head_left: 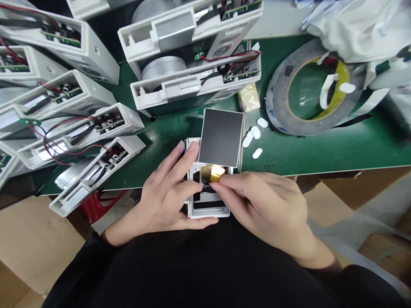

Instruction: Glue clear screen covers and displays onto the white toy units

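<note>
A small white device housing (210,212) lies at the bench's front edge, its open inside facing up. A flat dark display panel (221,137) rests over its far end, and a gold ribbon cable (216,172) runs from the panel down into the housing. My left hand (170,188) grips the housing from the left, fingers at the far corner and thumb reaching inside. With thumb and forefinger pinched together, my right hand (263,205) holds the ribbon cable near its lower end. The fingertips partly hide the cable's end.
Several white housings (105,124) with circuit boards and red wires stand to the left and at the back. Right of the panel lie small white oval pads (256,131), a yellowish block (249,98) and a large tape roll (278,107). White crumpled material (362,30) sits back right.
</note>
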`<state>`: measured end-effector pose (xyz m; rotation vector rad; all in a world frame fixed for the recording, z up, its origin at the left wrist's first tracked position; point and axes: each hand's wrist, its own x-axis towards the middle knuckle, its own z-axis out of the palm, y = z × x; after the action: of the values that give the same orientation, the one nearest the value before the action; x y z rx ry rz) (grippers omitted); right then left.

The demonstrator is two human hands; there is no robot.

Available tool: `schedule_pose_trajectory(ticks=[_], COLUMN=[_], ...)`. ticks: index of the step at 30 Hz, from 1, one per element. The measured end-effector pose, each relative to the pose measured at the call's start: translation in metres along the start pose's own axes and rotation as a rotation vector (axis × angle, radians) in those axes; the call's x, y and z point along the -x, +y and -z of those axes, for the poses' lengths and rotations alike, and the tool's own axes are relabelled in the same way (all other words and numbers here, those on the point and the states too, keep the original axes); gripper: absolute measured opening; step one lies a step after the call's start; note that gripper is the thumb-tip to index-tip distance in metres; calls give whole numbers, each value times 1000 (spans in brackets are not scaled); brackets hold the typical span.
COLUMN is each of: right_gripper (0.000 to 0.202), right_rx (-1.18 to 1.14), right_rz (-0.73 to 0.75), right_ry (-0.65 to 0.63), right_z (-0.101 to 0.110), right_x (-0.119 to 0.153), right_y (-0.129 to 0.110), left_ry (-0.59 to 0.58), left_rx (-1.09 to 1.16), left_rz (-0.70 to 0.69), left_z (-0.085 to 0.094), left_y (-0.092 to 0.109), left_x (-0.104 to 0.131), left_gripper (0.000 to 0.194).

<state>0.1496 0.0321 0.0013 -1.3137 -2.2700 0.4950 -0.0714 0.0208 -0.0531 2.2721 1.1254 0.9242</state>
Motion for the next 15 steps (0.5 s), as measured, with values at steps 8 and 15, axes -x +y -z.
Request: schedule_pose_trajectory(ticks=[8,15], right_gripper=[16,12], right_rx=[61,135], right_rz=[64,120], right_ry=[-26,-45], right_z=[7,13], right_x=[-2,3], right_y=[-3,0], left_ry=[40,16], left_rx=[-108,-115], left_rz=[-38,-70], left_z=[0,2], left_y=[1,1], left_x=[-2,-2], left_gripper=[53,51])
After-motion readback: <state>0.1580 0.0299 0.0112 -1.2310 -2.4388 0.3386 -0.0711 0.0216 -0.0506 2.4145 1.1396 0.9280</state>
